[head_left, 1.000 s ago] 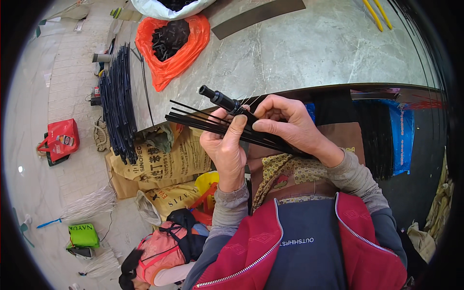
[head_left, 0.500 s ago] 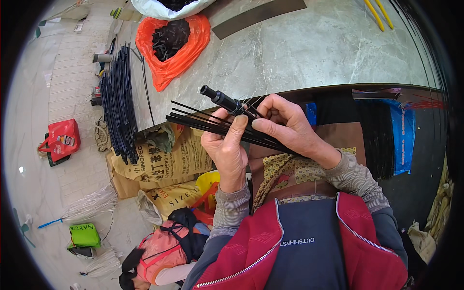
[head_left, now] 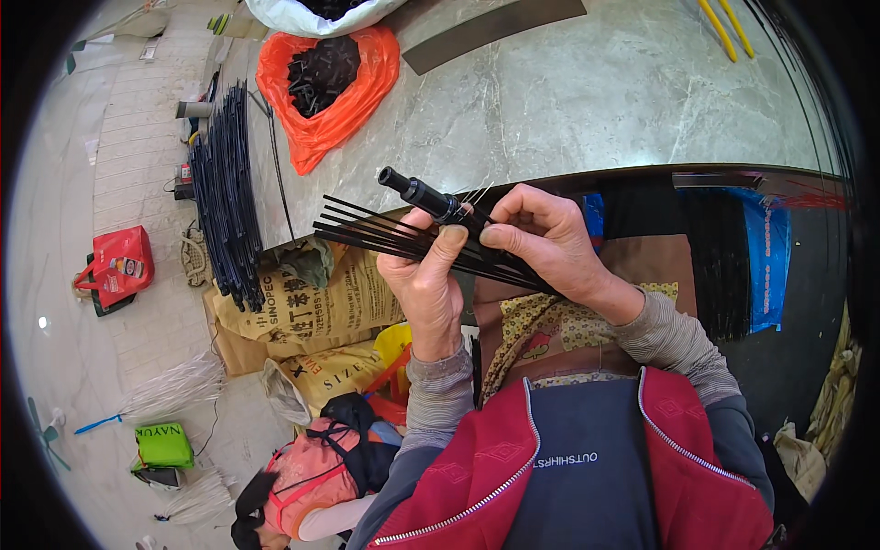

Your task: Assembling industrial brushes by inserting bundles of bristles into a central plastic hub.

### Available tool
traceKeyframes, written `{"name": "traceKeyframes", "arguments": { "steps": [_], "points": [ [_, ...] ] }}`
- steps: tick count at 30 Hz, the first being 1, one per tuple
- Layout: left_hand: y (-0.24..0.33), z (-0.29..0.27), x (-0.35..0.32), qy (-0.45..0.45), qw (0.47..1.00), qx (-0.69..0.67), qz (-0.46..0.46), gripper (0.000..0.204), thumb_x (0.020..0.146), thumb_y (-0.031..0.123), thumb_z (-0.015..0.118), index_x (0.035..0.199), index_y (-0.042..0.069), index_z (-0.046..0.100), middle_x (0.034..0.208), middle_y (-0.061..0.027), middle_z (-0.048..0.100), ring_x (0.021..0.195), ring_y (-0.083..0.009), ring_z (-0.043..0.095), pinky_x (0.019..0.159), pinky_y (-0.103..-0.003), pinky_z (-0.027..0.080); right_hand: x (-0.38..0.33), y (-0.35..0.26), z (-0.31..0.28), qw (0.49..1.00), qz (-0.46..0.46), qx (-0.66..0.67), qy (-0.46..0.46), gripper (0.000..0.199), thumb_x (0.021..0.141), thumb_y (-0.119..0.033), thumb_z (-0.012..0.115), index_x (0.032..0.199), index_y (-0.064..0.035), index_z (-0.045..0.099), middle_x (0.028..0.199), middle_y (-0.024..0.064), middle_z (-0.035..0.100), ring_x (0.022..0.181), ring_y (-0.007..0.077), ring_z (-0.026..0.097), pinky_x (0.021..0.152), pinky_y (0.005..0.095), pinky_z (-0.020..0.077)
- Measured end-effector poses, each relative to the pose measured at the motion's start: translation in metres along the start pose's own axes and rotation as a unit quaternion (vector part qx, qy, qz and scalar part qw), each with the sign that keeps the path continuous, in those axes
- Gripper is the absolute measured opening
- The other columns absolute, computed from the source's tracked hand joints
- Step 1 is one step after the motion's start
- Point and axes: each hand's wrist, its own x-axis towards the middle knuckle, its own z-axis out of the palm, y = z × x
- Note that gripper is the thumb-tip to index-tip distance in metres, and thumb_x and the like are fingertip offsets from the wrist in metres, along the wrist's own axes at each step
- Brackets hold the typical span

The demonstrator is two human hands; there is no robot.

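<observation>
My left hand (head_left: 427,275) is closed round a black umbrella frame (head_left: 426,195), its thumb pressed just below the collar of the tube. The tube's stepped end points up and to the left. A fan of thin black ribs (head_left: 344,220) sticks out to the left past that hand and runs on below both hands. My right hand (head_left: 543,240) pinches with thumb and forefinger at the other side of the collar. Thin pale wires (head_left: 476,194) rise beside the collar between the hands. Whatever lies between the right fingertips is too small to make out.
On the grey table (head_left: 587,101) stand a red bag (head_left: 371,87) of small black parts and a curved dark strip (head_left: 495,35). Bundled black rods (head_left: 225,202) hang at its left edge. A person (head_left: 316,481) in pink is low at the left, near yellow sacks (head_left: 325,371).
Both hands keep their grip, and the umbrella frame has shifted only slightly, its tube end a little lower. The right fingers have moved slightly. The person in pink has moved a little.
</observation>
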Motion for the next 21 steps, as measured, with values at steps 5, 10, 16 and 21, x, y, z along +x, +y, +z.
{"name": "traceKeyframes", "arguments": {
  "steps": [5, 10, 16, 21],
  "points": [
    [-0.001, -0.009, 0.006, -0.028, 0.999, 0.005, -0.021, 0.032, 0.076, -0.008, 0.078, 0.107, -0.004, 0.069, 0.098, -0.0116, 0.072, 0.086, -0.0182, 0.068, 0.084, -0.029, 0.053, 0.002, -0.001, -0.002, 1.0, 0.021, -0.001, -0.021, 0.011, 0.09, -0.005, 0.072, 0.092, -0.0027, 0.062, 0.083, -0.0061, 0.059, 0.076, -0.0001, 0.053, 0.065, 0.0176, 0.0441],
    [0.0, -0.012, 0.01, -0.048, 0.998, 0.013, -0.031, 0.031, 0.076, -0.007, 0.078, 0.106, -0.004, 0.069, 0.101, -0.0102, 0.071, 0.087, -0.0167, 0.067, 0.084, -0.028, 0.052, 0.004, -0.003, 0.0, 0.999, 0.019, -0.031, -0.019, 0.014, 0.09, -0.008, 0.073, 0.089, -0.0036, 0.06, 0.078, -0.007, 0.056, 0.07, -0.0012, 0.05, 0.06, 0.0175, 0.0409],
    [-0.001, -0.005, 0.007, -0.007, 0.999, 0.018, -0.039, 0.03, 0.08, -0.006, 0.077, 0.109, -0.004, 0.068, 0.101, -0.0096, 0.071, 0.089, -0.0153, 0.066, 0.085, -0.028, 0.052, 0.007, 0.001, 0.003, 0.998, 0.015, -0.067, 0.0, 0.015, 0.091, -0.005, 0.072, 0.092, -0.0042, 0.056, 0.082, -0.006, 0.056, 0.072, -0.001, 0.05, 0.063, 0.0169, 0.0416],
    [0.003, 0.003, -0.002, 0.029, 0.999, 0.016, -0.042, 0.028, 0.084, -0.006, 0.074, 0.11, -0.004, 0.067, 0.099, -0.0094, 0.072, 0.087, -0.014, 0.066, 0.082, -0.026, 0.052, 0.005, 0.005, 0.009, 0.997, -0.003, -0.077, 0.02, 0.014, 0.091, -0.004, 0.071, 0.094, -0.0036, 0.057, 0.083, -0.0056, 0.056, 0.073, -0.0009, 0.05, 0.064, 0.0171, 0.042]
  ]
}}
